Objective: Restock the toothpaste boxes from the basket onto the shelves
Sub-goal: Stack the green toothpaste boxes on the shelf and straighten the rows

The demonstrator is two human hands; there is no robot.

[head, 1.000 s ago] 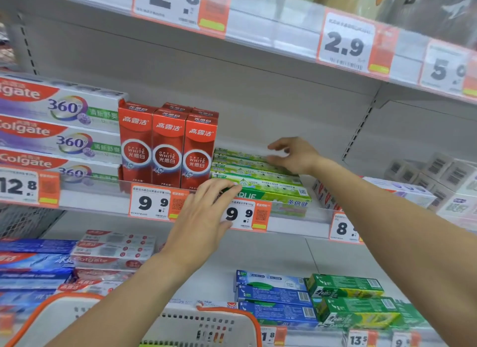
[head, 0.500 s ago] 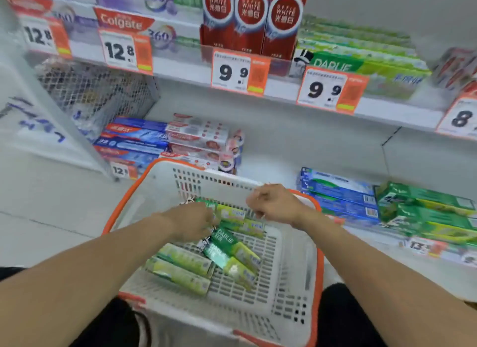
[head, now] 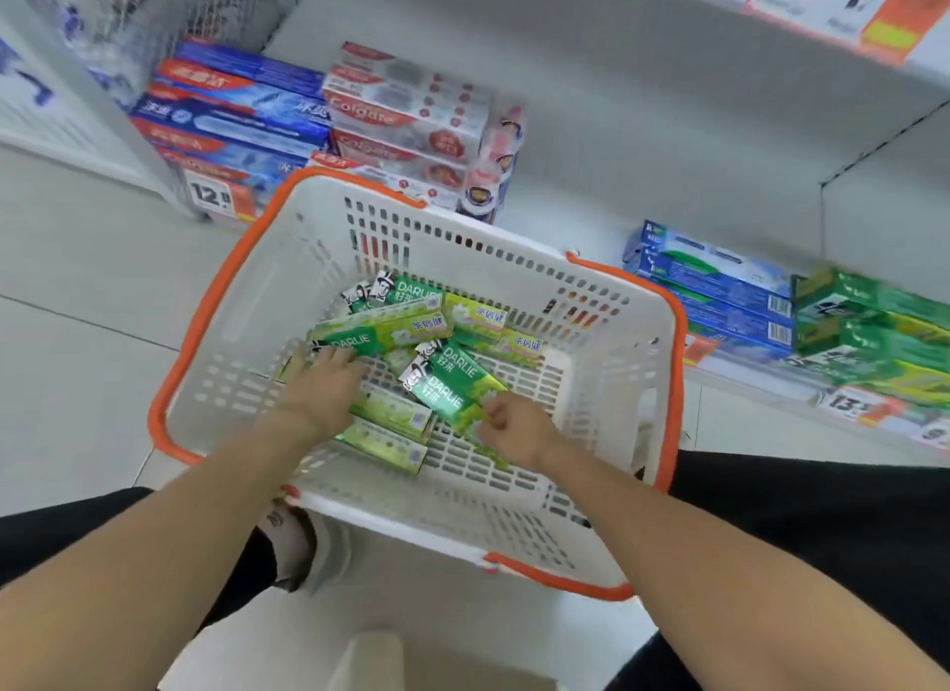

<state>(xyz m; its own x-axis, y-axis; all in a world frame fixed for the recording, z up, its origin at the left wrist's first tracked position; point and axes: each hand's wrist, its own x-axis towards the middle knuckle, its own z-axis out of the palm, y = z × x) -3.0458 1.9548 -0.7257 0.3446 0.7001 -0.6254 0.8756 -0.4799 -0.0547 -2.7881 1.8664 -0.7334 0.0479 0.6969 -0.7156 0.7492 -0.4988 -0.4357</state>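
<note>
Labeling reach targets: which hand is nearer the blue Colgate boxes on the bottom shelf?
Left. The left hand lies in the basket below the blue Colgate boxes; the right hand is farther right, on a Darlie box.

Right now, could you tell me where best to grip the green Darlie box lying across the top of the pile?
Probably grip the Darlie box across its narrow width near the middle, coming from above. It lies flat on top of the others in the basket with its long sides exposed; its near end is under the left hand.
</note>
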